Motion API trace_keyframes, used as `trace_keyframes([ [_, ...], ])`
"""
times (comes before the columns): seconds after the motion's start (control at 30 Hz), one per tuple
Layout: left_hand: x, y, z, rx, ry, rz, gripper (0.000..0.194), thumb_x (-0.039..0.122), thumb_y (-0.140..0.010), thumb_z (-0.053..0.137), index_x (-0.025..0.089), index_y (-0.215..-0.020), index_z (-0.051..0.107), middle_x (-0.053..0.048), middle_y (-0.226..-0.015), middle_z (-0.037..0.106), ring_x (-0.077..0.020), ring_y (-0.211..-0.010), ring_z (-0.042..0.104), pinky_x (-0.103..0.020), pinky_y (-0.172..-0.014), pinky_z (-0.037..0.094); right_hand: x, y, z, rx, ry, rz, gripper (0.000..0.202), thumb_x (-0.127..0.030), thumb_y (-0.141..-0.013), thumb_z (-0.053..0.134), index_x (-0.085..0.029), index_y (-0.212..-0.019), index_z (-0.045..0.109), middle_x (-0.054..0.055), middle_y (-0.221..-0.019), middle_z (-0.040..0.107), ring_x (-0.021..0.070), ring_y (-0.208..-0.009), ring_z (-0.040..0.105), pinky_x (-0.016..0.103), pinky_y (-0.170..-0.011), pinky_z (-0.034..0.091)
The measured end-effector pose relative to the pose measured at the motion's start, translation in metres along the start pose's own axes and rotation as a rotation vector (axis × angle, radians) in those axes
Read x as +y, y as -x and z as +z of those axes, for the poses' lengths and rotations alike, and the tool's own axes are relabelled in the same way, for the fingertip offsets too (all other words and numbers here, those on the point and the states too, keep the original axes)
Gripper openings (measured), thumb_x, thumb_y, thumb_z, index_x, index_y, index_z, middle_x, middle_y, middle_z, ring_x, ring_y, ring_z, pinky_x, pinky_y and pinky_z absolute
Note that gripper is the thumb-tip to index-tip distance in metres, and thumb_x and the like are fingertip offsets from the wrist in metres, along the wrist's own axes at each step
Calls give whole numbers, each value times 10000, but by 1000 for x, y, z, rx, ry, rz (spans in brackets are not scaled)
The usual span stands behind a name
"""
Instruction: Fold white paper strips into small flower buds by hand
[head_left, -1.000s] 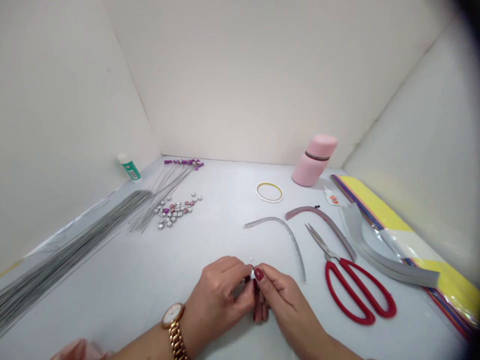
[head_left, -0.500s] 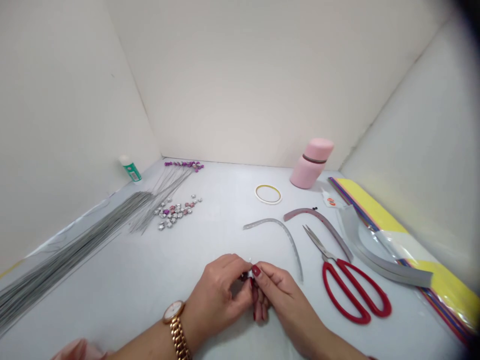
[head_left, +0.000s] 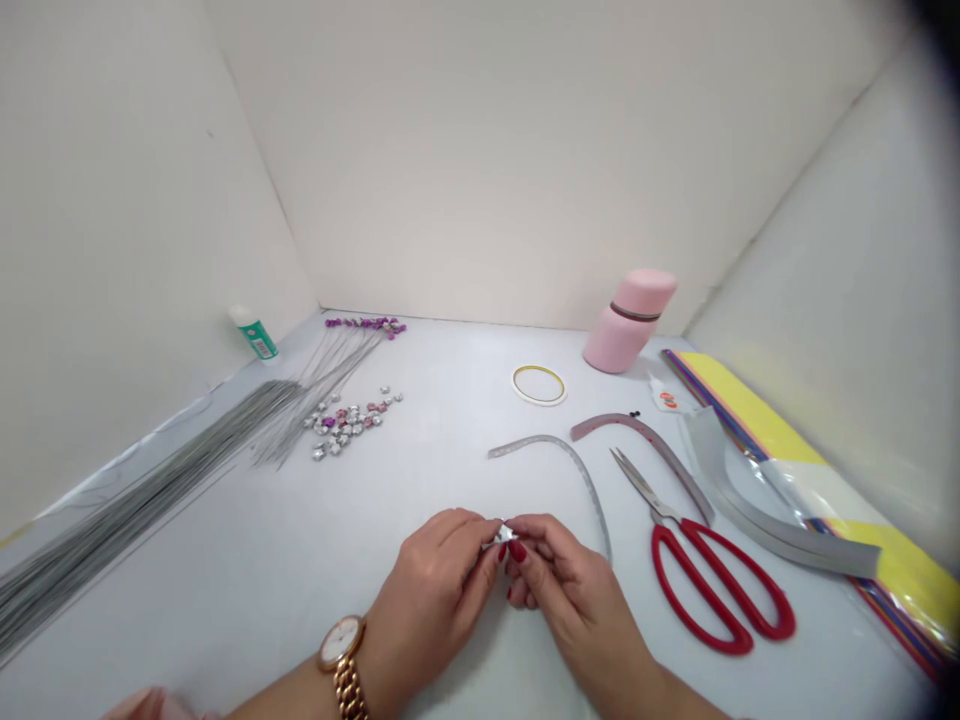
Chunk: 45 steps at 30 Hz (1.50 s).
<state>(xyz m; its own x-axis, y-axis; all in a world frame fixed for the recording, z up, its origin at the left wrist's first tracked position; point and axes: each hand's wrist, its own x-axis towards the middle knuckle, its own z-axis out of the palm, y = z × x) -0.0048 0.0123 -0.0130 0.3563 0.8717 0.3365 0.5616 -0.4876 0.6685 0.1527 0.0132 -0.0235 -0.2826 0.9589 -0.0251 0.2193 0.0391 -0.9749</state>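
Between my fingertips at the front centre is a small silver paper star (head_left: 507,534). My left hand (head_left: 450,565) pinches its left side, and my right hand (head_left: 559,570) grips the right side with thumb and forefinger. The fingers cover part of the star. Several folded stars in silver, pink and purple (head_left: 349,428) lie loose to the left, beyond my left hand. Just past my right hand, a curved silver paper strip (head_left: 559,447) rests on the table.
Red-handled scissors (head_left: 694,545) and a pinkish strip (head_left: 645,440) lie at right, near packed coloured paper (head_left: 795,450) and wide grey strips (head_left: 780,530). A tape roll (head_left: 538,401), a pink flask (head_left: 630,322) and a small glue bottle (head_left: 663,397) stand farther back. Grey wires (head_left: 165,490) and a glue stick (head_left: 256,337) occupy the left.
My fingers have shifted around the star, and more of its silver face shows between them. My right fingers are curled in closer. The camera view has moved slightly.
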Motion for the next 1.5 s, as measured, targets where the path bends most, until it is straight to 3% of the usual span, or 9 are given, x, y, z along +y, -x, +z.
trace_keyframes([
  [0.2,-2,0,3,4,-55,18,194,92,-835,404,167,-931,555,-63,-823,635,-160,-744,577,-289,-688,483,-2,0,-5,4,189,-73,157,-261,-863,415,-204,-853,561,4,-627,574,146,-570,570,244,-563,462],
  [0.57,1,5,10,-25,-178,-35,172,80,-829,406,165,-828,556,-38,-713,607,-148,-637,563,-268,-614,468,0,2,-2,9,338,-149,169,-199,-869,385,-206,-887,553,23,-673,622,155,-605,603,248,-600,478],
  [0.7,4,-1,7,-29,-112,-94,193,100,-845,392,171,-771,555,-22,-696,595,-134,-619,553,-256,-605,451,-1,-1,0,47,279,-91,174,-229,-873,387,-204,-864,559,22,-657,608,158,-597,583,258,-587,469],
  [0.83,4,-5,2,-7,23,-134,201,135,-866,385,186,-846,579,-21,-755,620,-126,-678,573,-234,-645,455,-2,-3,-1,57,101,-1,199,-299,-876,394,-182,-866,554,24,-668,598,144,-574,568,251,-559,468],
  [1.0,-1,-2,1,18,26,-59,218,133,-859,400,160,-973,584,-55,-813,639,-140,-731,578,-251,-690,462,-4,-3,-1,39,-18,36,214,-336,-862,430,-165,-831,554,23,-662,597,128,-569,556,240,-556,460],
  [1.17,-2,-2,1,-43,43,-42,222,153,-851,418,153,-1015,567,-59,-818,636,-150,-735,569,-265,-689,462,-6,-6,-2,-2,-126,105,252,-341,-861,429,-155,-744,552,12,-604,580,114,-534,538,220,-513,435],
  [1.37,-3,-1,2,-57,50,-52,269,139,-857,395,148,-1094,522,-62,-837,628,-148,-748,566,-274,-703,462,-7,-6,-2,-26,-66,39,220,-302,-852,437,-159,-737,558,15,-614,583,118,-544,544,218,-523,453],
  [1.5,-5,-1,4,-78,10,-54,301,114,-861,364,143,-1132,493,-78,-865,629,-160,-767,570,-292,-708,470,-2,-3,-1,20,72,-7,149,-260,-855,433,-178,-891,553,15,-678,607,131,-588,574,230,-564,473],
])
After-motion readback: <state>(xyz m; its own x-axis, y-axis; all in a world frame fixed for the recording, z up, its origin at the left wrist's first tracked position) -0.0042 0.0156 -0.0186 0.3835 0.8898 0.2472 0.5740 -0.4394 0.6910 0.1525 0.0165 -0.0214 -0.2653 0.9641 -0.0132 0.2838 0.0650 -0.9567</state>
